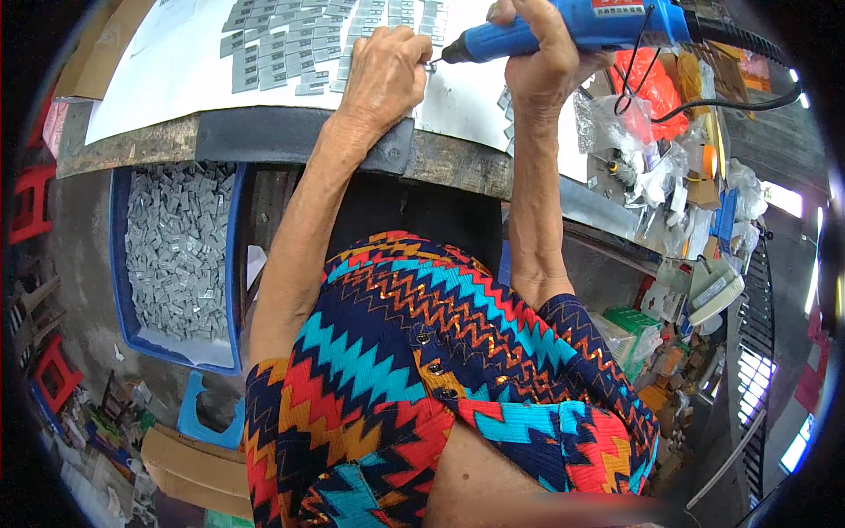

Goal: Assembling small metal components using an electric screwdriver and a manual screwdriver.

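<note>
My right hand (546, 66) is wrapped round a blue electric screwdriver (528, 35), held sideways over the table with its thin bit pointing left. The bit's tip comes right up to the fingertips of my left hand (387, 75). That hand is closed and rests on the white-covered tabletop, pinching a small grey piece (430, 67) that mostly hides behind its fingers. Just beyond and to the left lie rows of flat grey rectangular plastic pieces (277, 53), each with a dark slot. A few more such pieces (506, 104) lie beneath my right wrist.
Below the table edge (458, 158), at left, stands a blue bin (233, 264) heaped with loose grey pieces (180, 255). A black cable (748, 106) loops from the screwdriver at right, near a red plastic bag (642, 92) and clear bags (660, 176). Cardboard (110, 48) stands at the far left.
</note>
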Available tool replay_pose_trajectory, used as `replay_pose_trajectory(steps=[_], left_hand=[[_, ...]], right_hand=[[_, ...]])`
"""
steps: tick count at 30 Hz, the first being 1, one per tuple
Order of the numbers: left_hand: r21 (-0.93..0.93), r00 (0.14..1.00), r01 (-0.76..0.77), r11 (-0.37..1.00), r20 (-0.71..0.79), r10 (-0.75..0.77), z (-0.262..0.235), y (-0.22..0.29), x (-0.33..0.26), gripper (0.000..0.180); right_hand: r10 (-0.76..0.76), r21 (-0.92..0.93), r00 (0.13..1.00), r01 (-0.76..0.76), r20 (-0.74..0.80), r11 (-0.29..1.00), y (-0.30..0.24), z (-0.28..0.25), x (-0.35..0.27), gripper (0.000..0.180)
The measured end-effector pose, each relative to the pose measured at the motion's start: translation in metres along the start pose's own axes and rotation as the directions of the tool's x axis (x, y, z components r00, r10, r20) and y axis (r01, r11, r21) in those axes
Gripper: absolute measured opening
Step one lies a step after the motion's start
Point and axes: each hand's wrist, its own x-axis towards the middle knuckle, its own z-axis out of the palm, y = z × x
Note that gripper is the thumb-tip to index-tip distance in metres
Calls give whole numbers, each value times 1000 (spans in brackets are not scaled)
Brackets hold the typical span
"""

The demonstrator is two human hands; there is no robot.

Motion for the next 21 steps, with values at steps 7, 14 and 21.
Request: replay_pose_trajectory(steps=[7, 14, 21], left_hand=[[4, 1000, 5, 1000, -5, -5, 0, -1, 0, 12], [17, 1000, 3, 1000, 5, -3, 0, 1, 1, 11], [7, 999, 23, 1000, -28, -22, 0, 2, 1, 10]], right_hand=[[22, -6, 1000, -22, 6, 1000, 1, 3, -1, 12], [1, -15, 998, 0, 70, 1000, 3, 4, 0, 13], [110, -3, 985, -110, 133, 994, 1, 12, 1, 19]])
